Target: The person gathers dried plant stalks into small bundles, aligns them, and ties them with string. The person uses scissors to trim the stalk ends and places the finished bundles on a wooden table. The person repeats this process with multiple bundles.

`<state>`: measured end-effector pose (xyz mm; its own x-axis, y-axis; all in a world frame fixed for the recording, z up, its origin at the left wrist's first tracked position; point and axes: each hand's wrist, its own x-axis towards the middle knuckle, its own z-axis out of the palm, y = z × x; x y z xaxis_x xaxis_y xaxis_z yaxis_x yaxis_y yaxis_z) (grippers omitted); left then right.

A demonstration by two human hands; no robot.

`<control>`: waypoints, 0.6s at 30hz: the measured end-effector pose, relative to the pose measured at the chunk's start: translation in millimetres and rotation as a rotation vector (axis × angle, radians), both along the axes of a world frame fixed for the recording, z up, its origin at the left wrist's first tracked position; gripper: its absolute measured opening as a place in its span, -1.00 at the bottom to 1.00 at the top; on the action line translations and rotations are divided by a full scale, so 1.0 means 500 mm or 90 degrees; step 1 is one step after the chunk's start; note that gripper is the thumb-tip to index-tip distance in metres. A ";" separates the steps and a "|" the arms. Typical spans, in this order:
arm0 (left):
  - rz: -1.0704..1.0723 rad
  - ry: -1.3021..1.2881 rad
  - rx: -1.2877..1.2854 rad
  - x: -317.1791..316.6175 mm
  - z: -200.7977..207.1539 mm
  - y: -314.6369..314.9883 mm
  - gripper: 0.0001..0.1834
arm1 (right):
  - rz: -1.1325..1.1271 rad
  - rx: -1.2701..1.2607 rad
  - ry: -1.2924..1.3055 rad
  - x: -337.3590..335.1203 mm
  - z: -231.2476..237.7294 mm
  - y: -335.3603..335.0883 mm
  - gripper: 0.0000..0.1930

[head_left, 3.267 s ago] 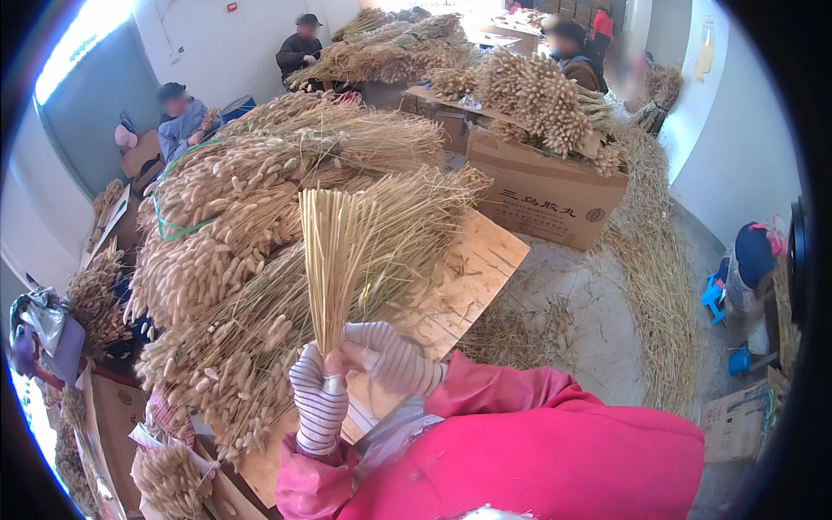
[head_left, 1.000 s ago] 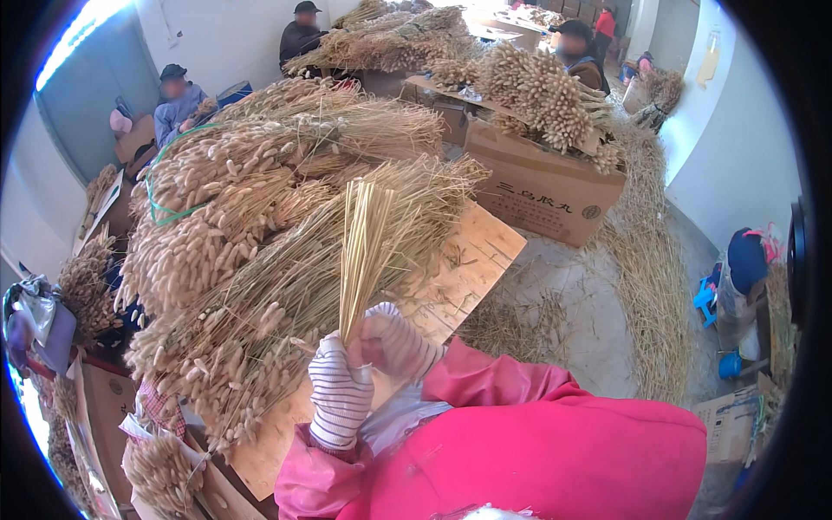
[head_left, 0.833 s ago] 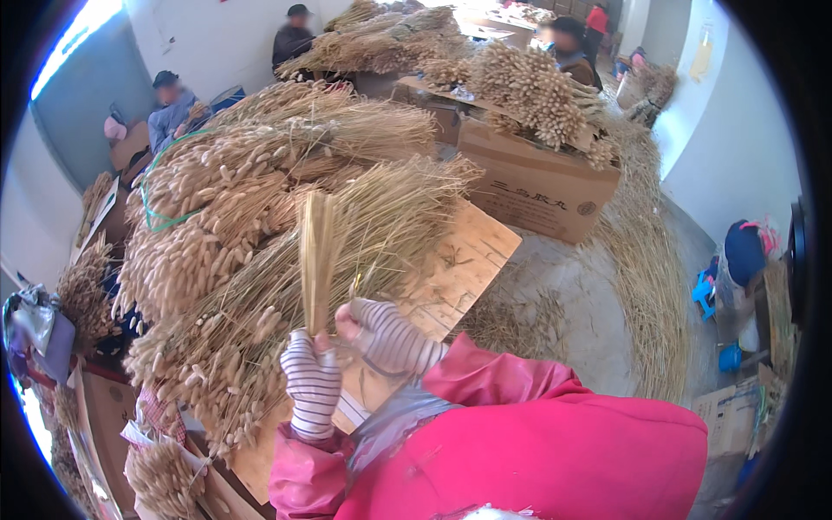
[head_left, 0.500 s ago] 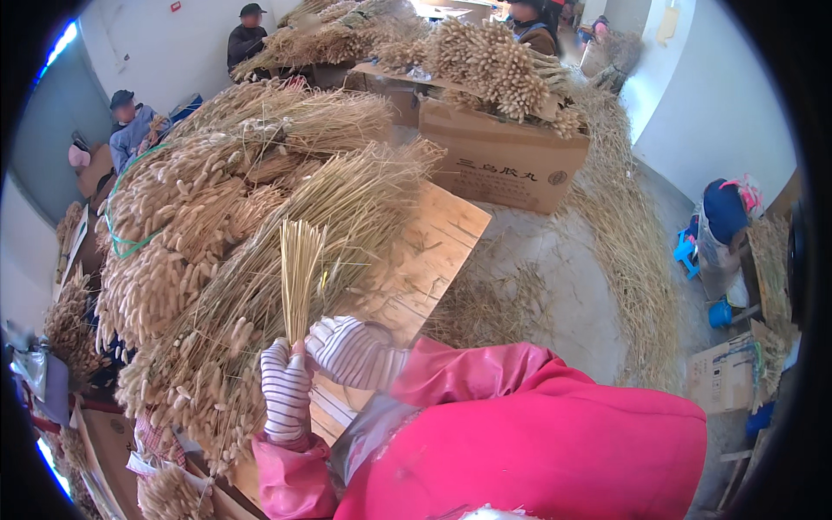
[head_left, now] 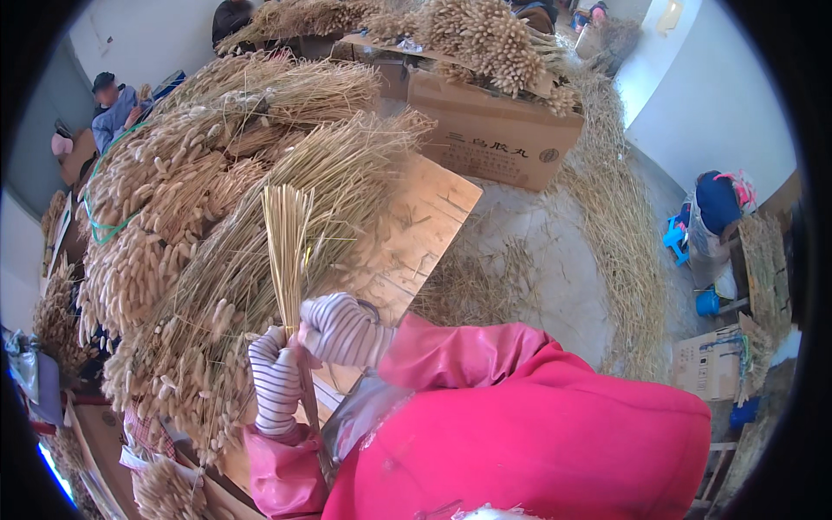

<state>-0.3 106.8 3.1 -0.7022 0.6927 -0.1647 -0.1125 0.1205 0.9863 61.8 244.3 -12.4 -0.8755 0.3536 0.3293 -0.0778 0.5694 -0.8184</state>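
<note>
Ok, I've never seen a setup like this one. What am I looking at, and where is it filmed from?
There's no robot: these are a person's own hands in striped gloves, seen by a wide fisheye camera on their head, looking down, so edges bend near the rim. The left hand holds a bundle of dry stalks; the right hand is right at it, its grip unclear. Dried, fluffy-headed grass is heaped ahead, partly over a wooden board.
</note>
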 end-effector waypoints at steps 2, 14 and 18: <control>0.067 0.188 -0.036 0.029 -0.006 0.020 -0.84 | 0.023 -0.440 -0.135 -0.004 0.005 0.003 -0.80; 0.138 0.225 -0.062 0.020 0.036 0.011 -0.85 | 0.027 0.130 0.134 0.006 0.015 0.021 -0.79; 0.103 0.229 -0.112 0.016 0.020 0.012 -0.83 | -0.021 0.310 0.157 0.004 -0.013 -0.005 -0.77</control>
<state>7.5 112.9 13.3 -0.8333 0.5528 0.0051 0.2043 0.2995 0.9320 64.0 241.7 -19.0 -0.7427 0.1353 0.6559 -0.2093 0.8834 -0.4192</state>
